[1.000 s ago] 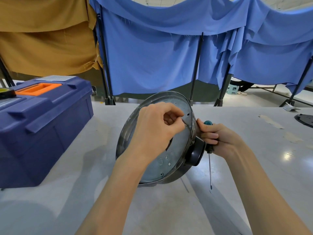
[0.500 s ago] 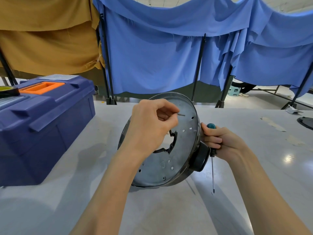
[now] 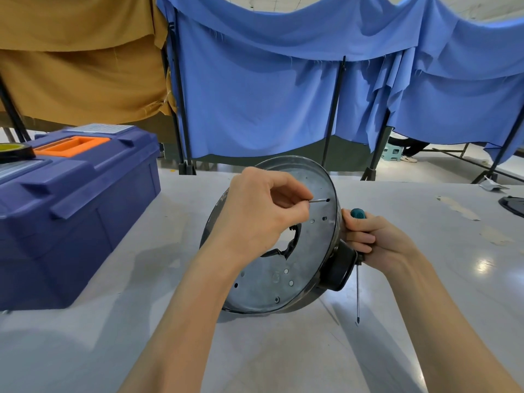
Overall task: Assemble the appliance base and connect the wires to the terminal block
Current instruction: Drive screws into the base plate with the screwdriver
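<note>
partly, the left hand (image 3: 255,219) hides the base (image 3: 309,265) middle — screw (image 3: 317,200) pinched.

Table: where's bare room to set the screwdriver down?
Bare table right of the right hand, out toward the dark object at the far-right edge; also the gap between toolbox and appliance base. Crowded around the base, where the left hand pinching a screw, the right hand and the screwdriver meet.

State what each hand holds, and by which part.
The left hand pinches a screw by one end. The right hand grips a screwdriver by its handle, beside the metal base rim.
</note>
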`<act>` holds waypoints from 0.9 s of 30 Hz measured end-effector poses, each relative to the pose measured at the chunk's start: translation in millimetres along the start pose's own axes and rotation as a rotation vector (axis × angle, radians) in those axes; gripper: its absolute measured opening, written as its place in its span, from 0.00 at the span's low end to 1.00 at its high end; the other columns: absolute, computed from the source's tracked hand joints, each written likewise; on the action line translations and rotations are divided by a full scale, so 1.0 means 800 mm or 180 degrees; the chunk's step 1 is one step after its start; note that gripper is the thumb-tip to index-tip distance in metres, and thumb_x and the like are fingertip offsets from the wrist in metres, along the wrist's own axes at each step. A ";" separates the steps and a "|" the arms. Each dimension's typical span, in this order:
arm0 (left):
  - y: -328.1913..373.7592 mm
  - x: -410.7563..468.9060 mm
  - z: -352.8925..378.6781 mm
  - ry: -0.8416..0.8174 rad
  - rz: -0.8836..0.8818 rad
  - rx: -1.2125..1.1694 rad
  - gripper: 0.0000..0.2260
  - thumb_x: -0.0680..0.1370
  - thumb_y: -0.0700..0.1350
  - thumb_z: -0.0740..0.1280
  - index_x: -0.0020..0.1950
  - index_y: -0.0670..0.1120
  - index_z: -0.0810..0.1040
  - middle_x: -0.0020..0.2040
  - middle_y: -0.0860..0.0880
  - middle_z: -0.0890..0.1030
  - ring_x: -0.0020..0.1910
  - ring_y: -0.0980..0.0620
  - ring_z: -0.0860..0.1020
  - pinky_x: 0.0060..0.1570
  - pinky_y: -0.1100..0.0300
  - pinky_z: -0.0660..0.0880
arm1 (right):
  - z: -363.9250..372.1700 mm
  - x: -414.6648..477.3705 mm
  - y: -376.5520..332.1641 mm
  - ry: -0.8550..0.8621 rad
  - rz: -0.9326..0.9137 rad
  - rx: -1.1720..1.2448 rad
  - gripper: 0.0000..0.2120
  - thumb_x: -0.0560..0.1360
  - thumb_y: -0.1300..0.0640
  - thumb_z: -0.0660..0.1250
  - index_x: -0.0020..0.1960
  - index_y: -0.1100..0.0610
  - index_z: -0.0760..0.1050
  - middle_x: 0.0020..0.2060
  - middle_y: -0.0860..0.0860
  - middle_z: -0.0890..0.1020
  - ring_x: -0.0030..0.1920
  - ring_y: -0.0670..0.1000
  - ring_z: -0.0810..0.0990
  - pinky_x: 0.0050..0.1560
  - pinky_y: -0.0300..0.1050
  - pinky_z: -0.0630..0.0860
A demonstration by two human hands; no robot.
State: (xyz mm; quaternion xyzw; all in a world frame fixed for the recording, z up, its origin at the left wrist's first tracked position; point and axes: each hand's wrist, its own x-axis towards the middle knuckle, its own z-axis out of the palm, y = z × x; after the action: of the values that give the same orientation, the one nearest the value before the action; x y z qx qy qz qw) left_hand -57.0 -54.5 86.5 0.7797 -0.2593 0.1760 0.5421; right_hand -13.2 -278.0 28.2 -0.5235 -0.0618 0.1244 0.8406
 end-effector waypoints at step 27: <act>0.005 -0.002 0.013 0.0137 0.0204 0.0312 0.06 0.75 0.37 0.71 0.49 0.43 0.86 0.39 0.50 0.85 0.39 0.56 0.83 0.47 0.58 0.80 | 0.003 0.000 0.000 -0.0227 -0.0103 -0.0093 0.06 0.71 0.65 0.62 0.37 0.60 0.67 0.18 0.47 0.62 0.15 0.41 0.61 0.16 0.34 0.66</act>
State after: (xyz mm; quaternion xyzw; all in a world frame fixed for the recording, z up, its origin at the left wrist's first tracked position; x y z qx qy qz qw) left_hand -60.8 -65.2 85.0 0.7926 -0.2634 0.2225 0.5028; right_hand -13.5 -276.2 29.2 -0.5299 -0.1019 0.1284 0.8321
